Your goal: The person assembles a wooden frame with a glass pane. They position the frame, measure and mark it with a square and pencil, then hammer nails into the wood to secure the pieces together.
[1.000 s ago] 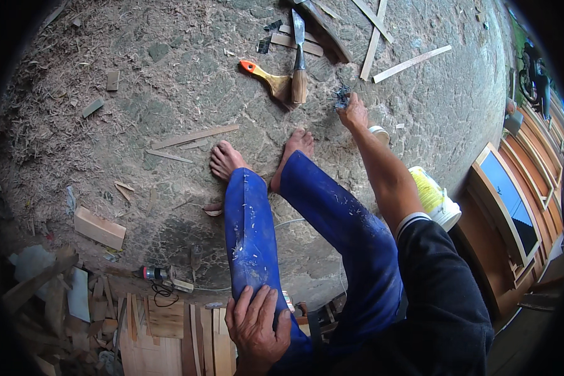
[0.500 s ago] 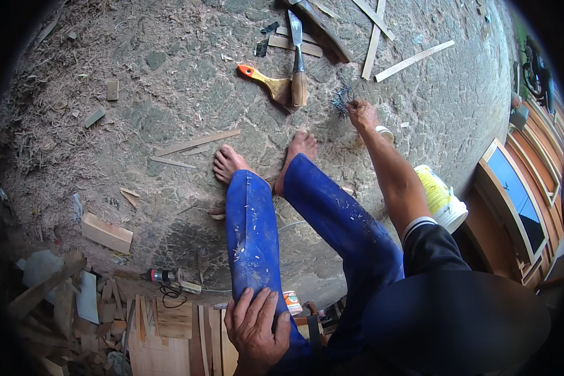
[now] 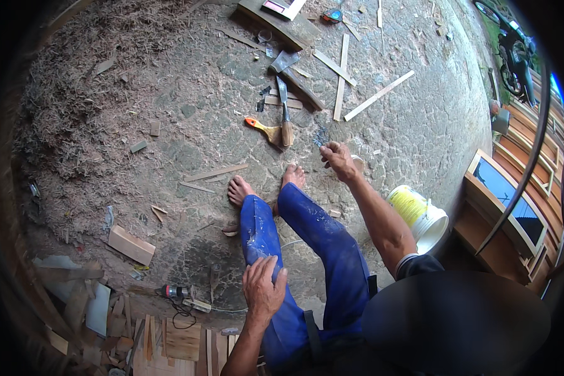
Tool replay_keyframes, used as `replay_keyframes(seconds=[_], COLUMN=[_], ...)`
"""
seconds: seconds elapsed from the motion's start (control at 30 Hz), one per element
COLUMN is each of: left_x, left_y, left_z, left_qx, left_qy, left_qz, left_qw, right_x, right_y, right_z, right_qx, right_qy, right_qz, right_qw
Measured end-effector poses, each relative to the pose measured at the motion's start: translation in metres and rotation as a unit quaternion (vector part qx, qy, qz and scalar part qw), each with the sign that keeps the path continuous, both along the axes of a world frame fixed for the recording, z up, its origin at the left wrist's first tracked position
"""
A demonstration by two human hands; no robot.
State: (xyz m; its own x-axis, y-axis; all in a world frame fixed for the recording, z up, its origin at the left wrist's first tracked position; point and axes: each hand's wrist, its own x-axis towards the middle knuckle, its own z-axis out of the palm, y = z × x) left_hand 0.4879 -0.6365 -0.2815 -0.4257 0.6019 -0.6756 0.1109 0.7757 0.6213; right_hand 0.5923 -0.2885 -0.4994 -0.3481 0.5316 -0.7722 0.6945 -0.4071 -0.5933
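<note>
My right hand (image 3: 339,161) is held low over the ground with its fingers drawn together. Whatever may be between its fingertips is too small to make out. Just beyond the fingers lies a little pile of dark bluish nails (image 3: 320,136). A small round container (image 3: 357,163) is partly hidden behind that hand. My left hand (image 3: 264,289) rests on my blue-trousered left leg, fingers extended. To the left of the nails lie a paintbrush (image 3: 266,130) with an orange-tipped handle and a wooden-handled chisel (image 3: 286,119). A hatchet (image 3: 301,83) lies beyond them.
Thin wood strips (image 3: 380,96) lie at the upper right of the tools. A white bucket (image 3: 420,216) with a yellow label lies tipped near my right arm. A power tool (image 3: 178,292) with a cord sits at lower left, near wood offcuts (image 3: 131,243). Shavings (image 3: 75,113) cover the left ground.
The view has shifted, bringing more of the far ground into sight. My right hand has come slightly away from the nails. My left hand stays on my leg.
</note>
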Motion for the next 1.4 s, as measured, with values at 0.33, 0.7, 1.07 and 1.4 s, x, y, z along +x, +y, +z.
replay_keyframes(seconds=[0.33, 0.7, 1.07, 1.4], left_x=[-0.116, -0.238, -0.338, -0.406], left_y=[0.079, 0.114, 0.204, 0.333], left_z=[0.116, 0.256, 0.253, 0.315], left_qx=[0.429, 0.518, 0.458, 0.318], left_qy=[-0.472, -0.449, -0.511, -0.416], left_qz=[0.554, 0.49, 0.483, 0.419], left_qw=[0.535, 0.539, 0.544, 0.742], right_x=[-0.151, -0.264, -0.341, -0.417], right_y=[-0.155, -0.131, -0.034, 0.122], right_z=[0.393, 0.54, 0.548, 0.567], right_qx=[0.171, 0.401, 0.313, 0.051], right_qy=[0.196, 0.302, 0.391, 0.409], right_qz=[0.378, 0.396, 0.3, -0.015], right_qw=[0.888, 0.769, 0.812, 0.911])
